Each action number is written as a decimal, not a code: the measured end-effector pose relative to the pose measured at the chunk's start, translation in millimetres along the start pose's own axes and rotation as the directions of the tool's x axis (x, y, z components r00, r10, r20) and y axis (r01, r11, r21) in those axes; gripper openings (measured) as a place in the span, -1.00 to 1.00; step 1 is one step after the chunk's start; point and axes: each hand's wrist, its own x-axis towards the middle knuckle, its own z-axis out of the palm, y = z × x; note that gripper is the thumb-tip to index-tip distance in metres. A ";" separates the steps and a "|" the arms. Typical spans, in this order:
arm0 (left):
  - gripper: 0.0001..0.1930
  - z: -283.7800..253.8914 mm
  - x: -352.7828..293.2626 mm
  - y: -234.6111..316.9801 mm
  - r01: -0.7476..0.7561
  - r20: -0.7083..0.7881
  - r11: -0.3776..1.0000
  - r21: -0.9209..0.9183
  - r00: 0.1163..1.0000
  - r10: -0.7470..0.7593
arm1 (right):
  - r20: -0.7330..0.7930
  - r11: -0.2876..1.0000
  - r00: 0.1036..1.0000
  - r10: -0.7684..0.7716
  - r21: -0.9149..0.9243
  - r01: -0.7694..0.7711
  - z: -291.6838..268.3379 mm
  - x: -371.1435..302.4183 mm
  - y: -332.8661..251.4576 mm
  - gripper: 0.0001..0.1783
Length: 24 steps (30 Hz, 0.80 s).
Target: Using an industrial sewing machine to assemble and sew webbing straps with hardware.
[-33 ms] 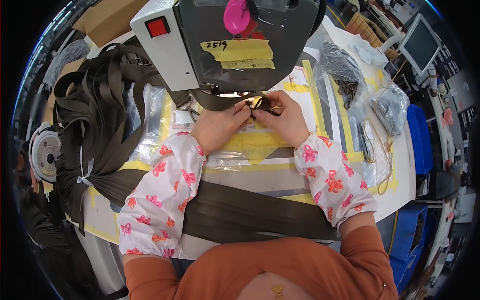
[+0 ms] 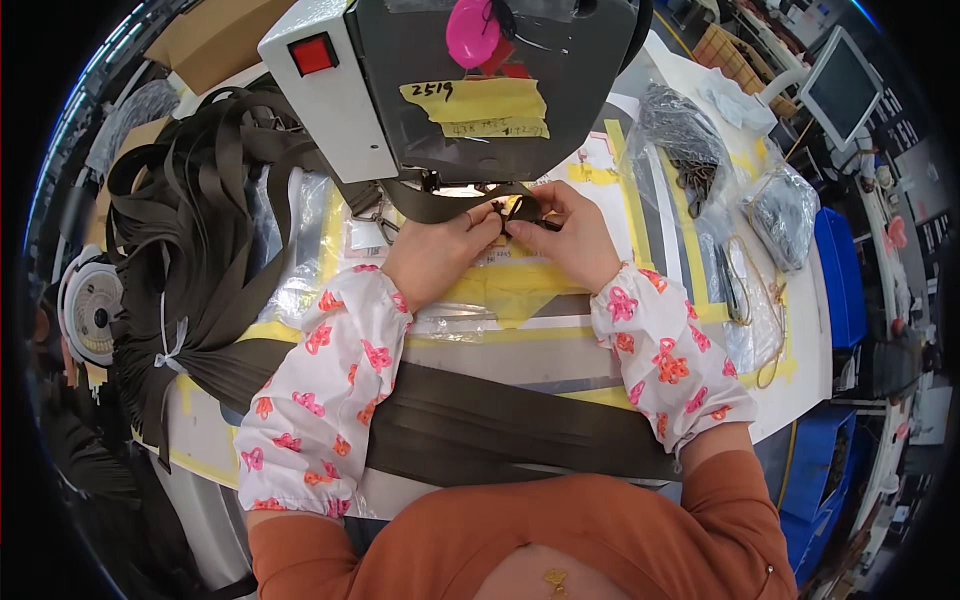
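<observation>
Below the head of a grey and white machine [image 2: 470, 120], which looks like an industrial sewing machine, both hands hold a dark olive webbing strap [image 2: 440, 206]. My left hand [image 2: 432, 258] pinches the strap's end from the left, fingers closed. From the right, my right hand [image 2: 575, 242] grips the strap where it curls into a small loop, thumb pointing at the left fingertips. Something small and dark lies between the fingertips; its details are hidden. A metal clip [image 2: 384, 222] is beside my left hand, near the strap.
A large heap of olive straps [image 2: 200, 210] fills the left side. A tied strap bundle [image 2: 520, 420] crosses in front of me. Plastic bags with metal parts [image 2: 697, 178] lie on the right, near blue bins [image 2: 838, 280] and a monitor [image 2: 842, 88]. A white round device [image 2: 92, 312] stands far left.
</observation>
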 end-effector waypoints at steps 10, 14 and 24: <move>-0.81 -7.7 1.6 4.2 -0.040 0.046 0.998 0.039 0.998 0.038 | 0.207 0.978 0.976 -0.060 -0.185 0.099 -16.5 16.1 2.1 -0.54; -0.82 -9.7 3.3 2.9 -0.015 0.116 0.999 0.031 0.993 0.011 | 0.286 0.948 0.956 -0.066 -0.280 0.149 -22.4 18.9 1.4 -0.54; -0.74 -10.8 4.3 -0.8 -0.015 0.195 0.999 -0.051 0.981 0.025 | 0.298 0.952 0.939 -0.172 -0.195 0.237 -25.3 18.0 11.1 -0.53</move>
